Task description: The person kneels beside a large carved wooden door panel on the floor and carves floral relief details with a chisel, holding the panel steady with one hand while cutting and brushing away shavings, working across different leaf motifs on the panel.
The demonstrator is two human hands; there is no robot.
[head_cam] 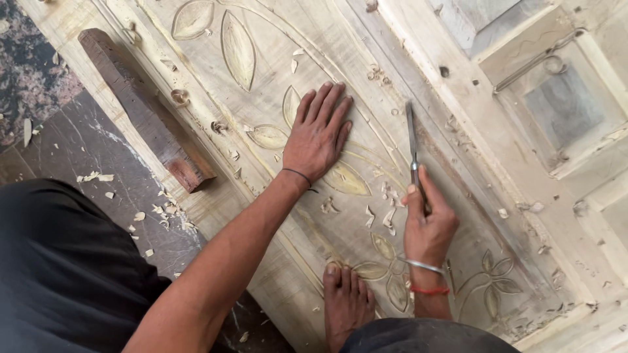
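Note:
A large pale wooden panel (275,39) lies flat, carved with leaf and flower shapes and a curved border. My left hand (319,134) rests flat on it, fingers spread, palm down beside a carved leaf (269,136), holding nothing. My right hand (426,222) grips a slim metal chisel (412,140), blade pointing away from me along a carved groove. A thin band circles my left wrist; a metal bangle and red thread circle my right. My bare foot (347,304) presses on the panel's near edge next to a carved flower (386,271).
A dark wooden block (144,108) lies on the panel's left edge. Wood chips (386,212) are scattered over the carving and the dark stone floor (98,150). Recessed wooden frames (562,104) with a wire loop sit at the upper right.

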